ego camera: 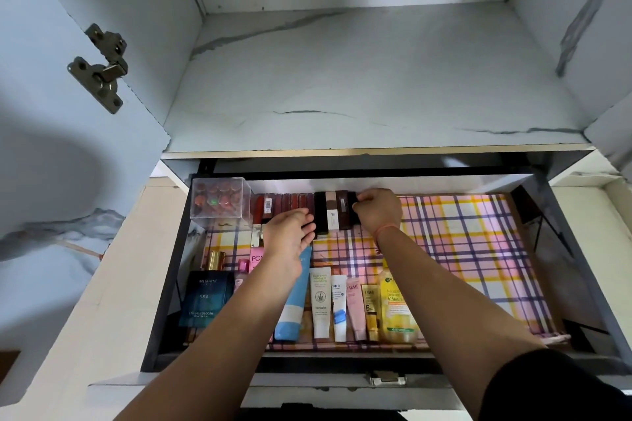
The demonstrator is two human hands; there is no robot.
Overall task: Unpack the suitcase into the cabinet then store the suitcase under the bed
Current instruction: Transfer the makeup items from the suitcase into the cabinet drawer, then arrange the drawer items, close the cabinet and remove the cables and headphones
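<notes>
An open cabinet drawer (pixel 533 284) lined with pink and yellow plaid paper holds cosmetics. A row of dark lipstick boxes (pixel 333 212) lies along the drawer's back edge. My right hand (pixel 378 210) curls its fingers on the black box at the right end of that row. My left hand (pixel 290 236) hovers just left of the row, fingers loosely bent over the red lipstick boxes (pixel 284 203), and grips nothing I can see. Tubes and bottles (pixel 355 308) stand in a line along the drawer's front. The suitcase is not in view.
A clear plastic box (pixel 219 196) of small round items sits in the drawer's back left corner. A blue cologne box (pixel 205 297) stands front left. Above the drawer is a marble-pattern cabinet shelf (pixel 359 85). The cabinet door with its hinge (pixel 101 67) hangs open at left.
</notes>
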